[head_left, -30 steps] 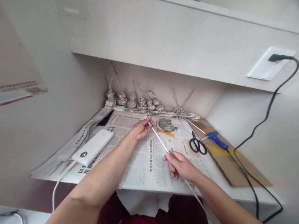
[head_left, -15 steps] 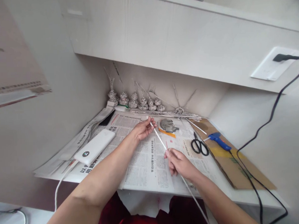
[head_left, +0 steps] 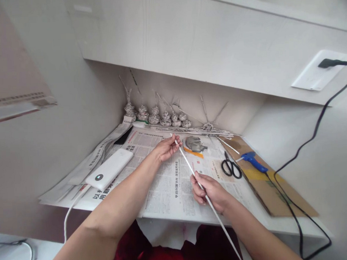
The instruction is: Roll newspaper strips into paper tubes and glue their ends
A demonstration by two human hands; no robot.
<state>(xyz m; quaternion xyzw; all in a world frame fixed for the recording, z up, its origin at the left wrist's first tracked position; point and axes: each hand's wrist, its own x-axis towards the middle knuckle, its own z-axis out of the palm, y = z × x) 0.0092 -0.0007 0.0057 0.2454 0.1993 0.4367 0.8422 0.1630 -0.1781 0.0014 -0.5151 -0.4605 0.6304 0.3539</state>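
Observation:
Between my two hands runs a thin white rolled-paper stick (head_left: 219, 218), slanting from the middle of the table down past its front edge. My left hand (head_left: 169, 148) pinches it close to its far tip. Lower down, my right hand (head_left: 207, 190) has thumb and fingers closed around it. Under both hands lies spread newspaper (head_left: 164, 198). Just beyond the left hand is a grey crumpled lump (head_left: 194, 144) on an orange-edged piece. Black-handled scissors (head_left: 231, 169) rest to the right of my right hand.
Several woven paper gourd shapes (head_left: 154, 116) stand along the back wall, with loose paper sticks (head_left: 190, 131) before them. A blue glue gun (head_left: 254, 162) lies on cardboard (head_left: 281, 198) at right, its black cord trailing. At left sits a white power bank (head_left: 109, 169) with a cable.
My right hand has turned, and its fingers now curl round the stick, which shows across the fingers. My left hand stays nearly in place. The view has shifted slightly.

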